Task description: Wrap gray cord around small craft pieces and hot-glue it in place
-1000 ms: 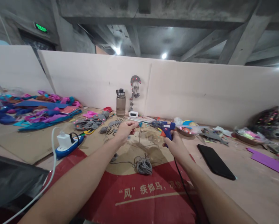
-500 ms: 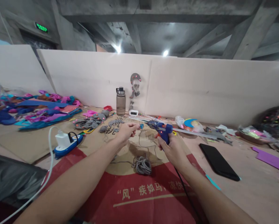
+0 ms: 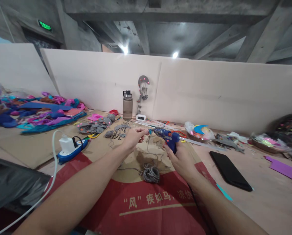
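Note:
My right hand [image 3: 179, 157] grips a blue hot glue gun [image 3: 167, 137] by its handle, nozzle pointing left. My left hand [image 3: 132, 137] pinches a small teal piece [image 3: 149, 132] just at the nozzle tip, with grey threads hanging under it. A coil of grey cord [image 3: 150, 173] lies on the cardboard below both hands. The gun's black cable runs back along my right forearm.
A black phone [image 3: 230, 171] lies to the right. A blue power strip with a white charger [image 3: 69, 148] sits left. A water bottle [image 3: 127, 105] and a grey hanging ornament [image 3: 142, 88] stand by the white wall board. Coloured foam pieces [image 3: 43, 111] are piled far left.
My right hand has swung the glue gun leftward and lifted it, bringing the nozzle up to the piece pinched in my left hand. The left hand has barely moved.

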